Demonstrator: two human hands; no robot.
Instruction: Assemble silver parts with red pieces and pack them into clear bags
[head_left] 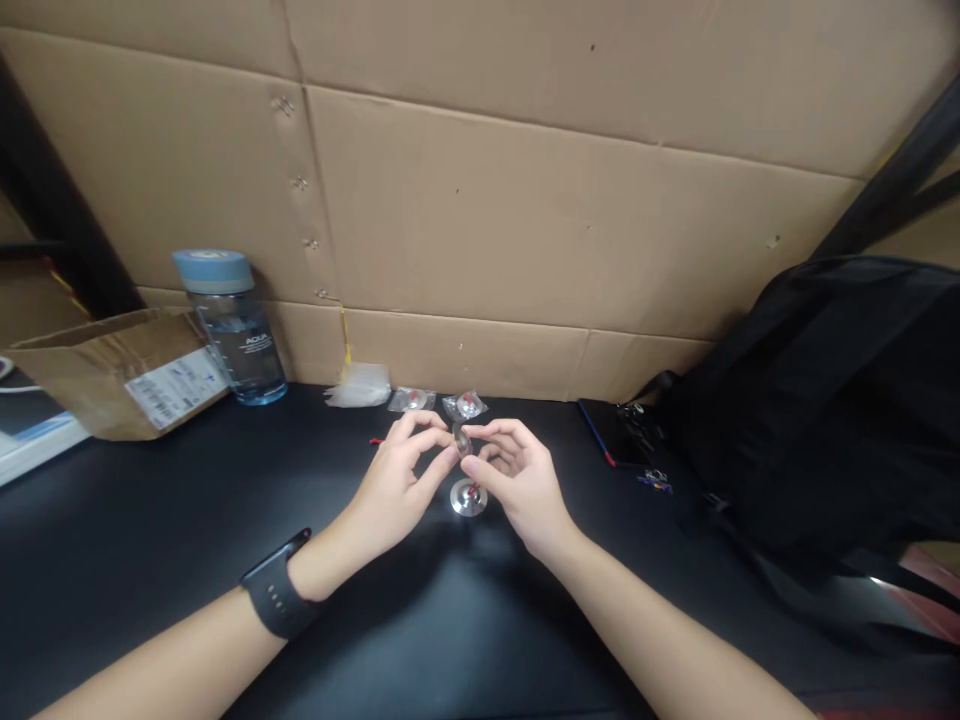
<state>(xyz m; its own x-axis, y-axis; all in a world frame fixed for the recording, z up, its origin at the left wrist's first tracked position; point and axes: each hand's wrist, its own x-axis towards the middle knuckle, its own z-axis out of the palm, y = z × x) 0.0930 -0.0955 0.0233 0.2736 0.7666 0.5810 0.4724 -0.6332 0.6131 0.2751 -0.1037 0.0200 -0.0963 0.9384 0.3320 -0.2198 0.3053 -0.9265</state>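
Observation:
Between my two hands a small metal finger cymbal point(460, 440) stands on its edge, held by the fingertips. My left hand point(397, 490) pinches its left side with thumb and fingers. From the right, my right hand point(529, 490) grips it the same way, its lower fingers curled in. Just below, a second finger cymbal point(469, 498) with a red cord lies on the black table point(420, 640). Behind my hands are two more finger cymbals in clear bags, a left one point(412, 400) and a right one point(466, 404). A bit of red cord point(376, 440) shows beside my left fingers.
A stack of clear plastic bags point(360, 385) lies by the cardboard wall point(465, 230). To the left stand a blue-lidded water bottle point(240, 340) and a paper bag point(112, 375). On the right are a dark tablet-like object point(607, 432), a keychain point(655, 481) and a black backpack point(817, 400).

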